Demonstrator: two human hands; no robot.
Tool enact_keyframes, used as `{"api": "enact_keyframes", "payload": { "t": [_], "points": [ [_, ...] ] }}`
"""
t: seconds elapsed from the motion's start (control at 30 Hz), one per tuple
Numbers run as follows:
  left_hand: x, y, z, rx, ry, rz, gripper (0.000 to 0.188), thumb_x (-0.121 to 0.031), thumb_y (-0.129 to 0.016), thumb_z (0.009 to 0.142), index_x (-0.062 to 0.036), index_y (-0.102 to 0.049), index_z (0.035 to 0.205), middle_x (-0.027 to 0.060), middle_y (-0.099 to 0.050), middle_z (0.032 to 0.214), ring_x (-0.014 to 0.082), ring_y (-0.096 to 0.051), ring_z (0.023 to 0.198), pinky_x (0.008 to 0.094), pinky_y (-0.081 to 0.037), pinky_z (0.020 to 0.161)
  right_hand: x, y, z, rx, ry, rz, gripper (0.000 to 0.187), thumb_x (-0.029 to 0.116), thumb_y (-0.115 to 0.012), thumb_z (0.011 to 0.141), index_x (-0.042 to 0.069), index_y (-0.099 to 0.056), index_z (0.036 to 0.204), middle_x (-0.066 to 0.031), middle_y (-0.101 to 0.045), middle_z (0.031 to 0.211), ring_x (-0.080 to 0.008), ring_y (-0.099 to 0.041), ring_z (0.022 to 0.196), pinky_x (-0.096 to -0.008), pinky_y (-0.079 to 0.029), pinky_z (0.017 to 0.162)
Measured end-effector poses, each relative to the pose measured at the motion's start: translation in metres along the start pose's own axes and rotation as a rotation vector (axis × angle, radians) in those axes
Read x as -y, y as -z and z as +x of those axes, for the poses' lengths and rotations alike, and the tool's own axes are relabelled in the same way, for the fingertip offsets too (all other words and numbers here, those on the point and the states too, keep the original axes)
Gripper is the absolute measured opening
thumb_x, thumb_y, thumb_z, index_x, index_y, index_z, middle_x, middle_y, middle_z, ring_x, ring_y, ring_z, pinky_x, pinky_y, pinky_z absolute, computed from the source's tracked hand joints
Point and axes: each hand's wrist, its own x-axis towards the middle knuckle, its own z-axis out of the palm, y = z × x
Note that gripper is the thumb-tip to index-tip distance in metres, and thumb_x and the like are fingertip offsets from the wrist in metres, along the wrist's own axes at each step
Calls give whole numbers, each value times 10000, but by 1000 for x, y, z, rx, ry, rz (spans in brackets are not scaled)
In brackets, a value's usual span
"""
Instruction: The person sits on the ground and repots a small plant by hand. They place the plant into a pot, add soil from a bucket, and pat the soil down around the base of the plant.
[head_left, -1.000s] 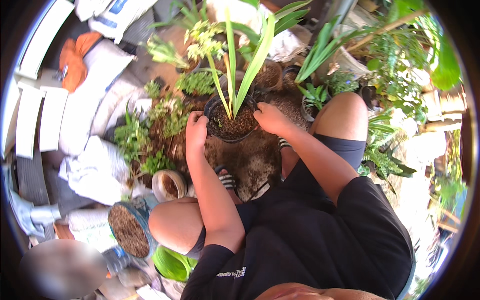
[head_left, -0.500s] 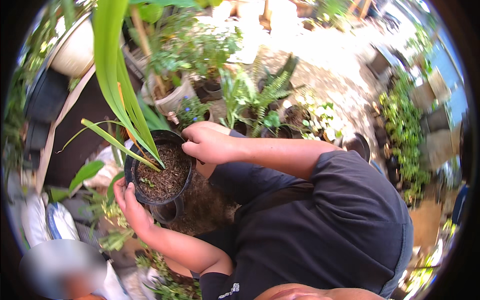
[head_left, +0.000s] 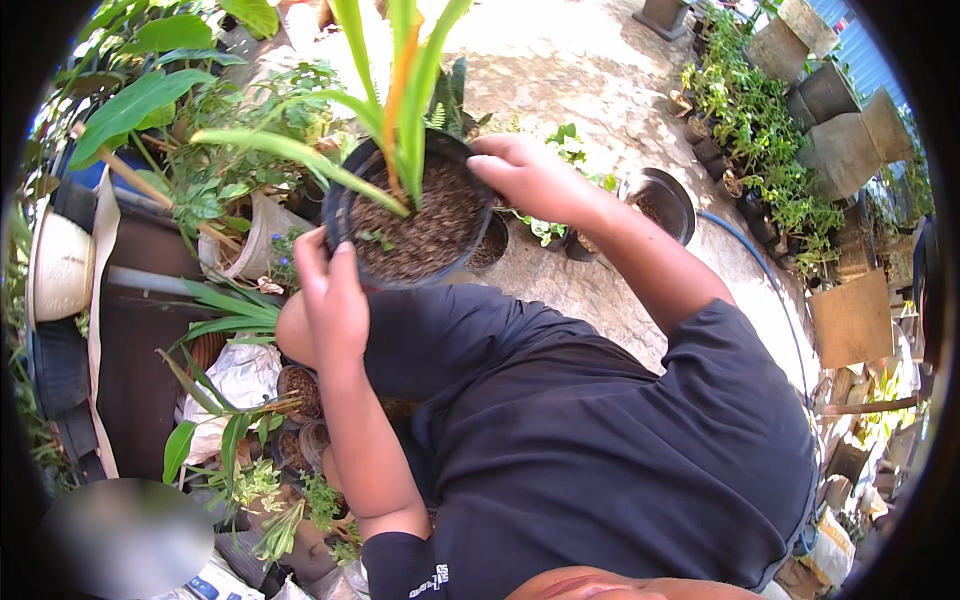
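A round black plant pot [head_left: 341,200] is held between my two hands, up above my legs. It contains brown, coarse soil [head_left: 445,225] and a plant [head_left: 412,140] with long, strap-like green leaves, one of them orange-yellow. A small green sprout [head_left: 376,239] shows in the soil. My left hand [head_left: 335,300] grips the near-left side of the pot, thumb up at the rim. On the far right, my right hand [head_left: 525,175] clasps the rim; its fingers underneath are partly hidden. The pot's underside is out of sight.
To the right of the held pot stands a black pot [head_left: 665,205], with a blue hose [head_left: 750,250] running past it. A pale container [head_left: 262,235] with plants is at left. Potted greenery [head_left: 760,150] lines the far right. A white sack [head_left: 235,390] lies lower left.
Both hands have carried the potted plant to the right and slightly farther away, while the view has also turned. Both keep their hold on the pot.
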Motion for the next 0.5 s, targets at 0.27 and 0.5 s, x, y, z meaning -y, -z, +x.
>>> {"api": "enact_keyframes", "payload": {
  "t": [0.27,0.5],
  "points": [
    [33,-135,21,385,229,329,393,-140,-557,992,6,-442,1338,115,-625,1076,165,-642,833,326,-564,679,-130,45,-48,-252,-217,-85,464,241,-483,1029,-39,-538,1395,-215,-696,1133,-298,-678,1032,-392,-515,942],
    [165,-180,18,555,182,801,271,-67,-594,891,39,-496,1120,349,-661,1028,524,-637,1020,570,-489,886,-261,2,-79,-212,-457,-106,443,229,-468,1041,-9,-521,1410,-288,-630,1296,-410,-602,1234,-438,-465,1039]
  ]
}}
